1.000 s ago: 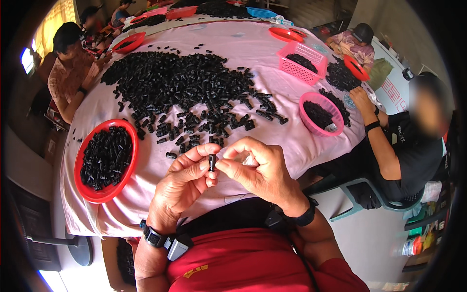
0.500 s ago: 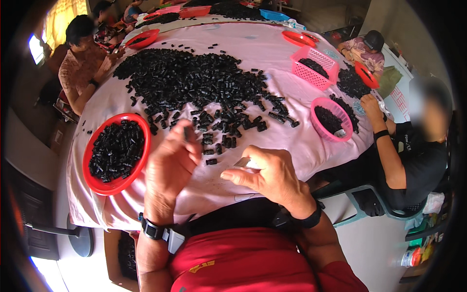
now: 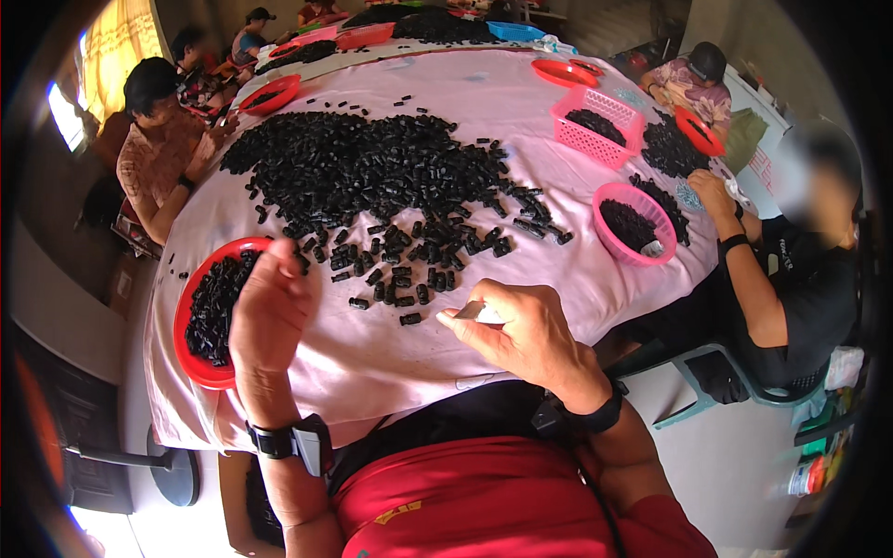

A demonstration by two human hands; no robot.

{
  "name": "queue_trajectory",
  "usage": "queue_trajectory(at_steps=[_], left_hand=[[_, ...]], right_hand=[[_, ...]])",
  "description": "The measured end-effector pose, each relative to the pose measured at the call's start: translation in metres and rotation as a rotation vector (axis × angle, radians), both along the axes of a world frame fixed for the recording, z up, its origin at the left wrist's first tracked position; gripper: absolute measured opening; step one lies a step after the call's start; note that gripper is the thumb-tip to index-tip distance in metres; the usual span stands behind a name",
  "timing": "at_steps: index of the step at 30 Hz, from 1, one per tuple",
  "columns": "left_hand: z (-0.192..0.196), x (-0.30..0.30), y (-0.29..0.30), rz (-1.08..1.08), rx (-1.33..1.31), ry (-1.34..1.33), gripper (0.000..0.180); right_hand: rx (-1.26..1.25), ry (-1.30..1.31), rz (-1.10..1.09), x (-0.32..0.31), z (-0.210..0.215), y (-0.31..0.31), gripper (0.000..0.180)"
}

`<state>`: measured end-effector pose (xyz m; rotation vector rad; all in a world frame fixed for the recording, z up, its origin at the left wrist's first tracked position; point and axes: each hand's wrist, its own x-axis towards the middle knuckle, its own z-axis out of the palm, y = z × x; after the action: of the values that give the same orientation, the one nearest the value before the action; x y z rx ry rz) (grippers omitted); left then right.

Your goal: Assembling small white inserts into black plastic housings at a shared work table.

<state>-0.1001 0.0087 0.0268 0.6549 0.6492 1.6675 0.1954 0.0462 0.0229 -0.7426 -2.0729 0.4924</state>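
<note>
Left hand (image 3: pixel 270 302): blurred by red basin (image 3: pixel 206 374), grip unclear | Right hand (image 3: pixel 535 330): pinching flat pale sliver (image 3: pixel 482 313), best angled clear of left fingers | Black cylindrical parts (image 3: pixel 358 167): heaped on pink cloth (image 3: pixel 372 377), more in basin

I saw bright light at a window (image 3: pixel 65 118) beside a yellow curtain (image 3: pixel 123 56), a dull wall (image 3: pixel 763 46) across the room, and a green chair (image 3: pixel 690 379) on the pale floor (image 3: pixel 735 474).
</note>
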Motion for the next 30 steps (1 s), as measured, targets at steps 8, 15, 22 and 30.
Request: queue_trajectory(at_steps=[8, 15, 22, 30], left_hand=[[-0.055, 0.024, 0.013, 0.260, -0.022, 1.604, 0.025], [-0.038, 0.041, 0.012, -0.132, -0.157, 0.840, 0.016], [-0.017, 0.080, -0.004, -0.577, -0.027, 0.051, 0.028], [-0.022, 0.091, -0.008, -0.612, -0.043, -0.083, 0.027]], right_hand=[[-0.028, -0.069, -0.010, 0.005, -0.007, 0.004, 0.023], [-0.001, -0.160, -0.015, 0.001, -0.001, -0.001, 0.028], [-0.023, -0.064, 0.025, -0.004, -0.003, -0.007, 0.045], [-0.019, -0.128, 0.007, -0.002, 0.006, -0.008, 0.041]])
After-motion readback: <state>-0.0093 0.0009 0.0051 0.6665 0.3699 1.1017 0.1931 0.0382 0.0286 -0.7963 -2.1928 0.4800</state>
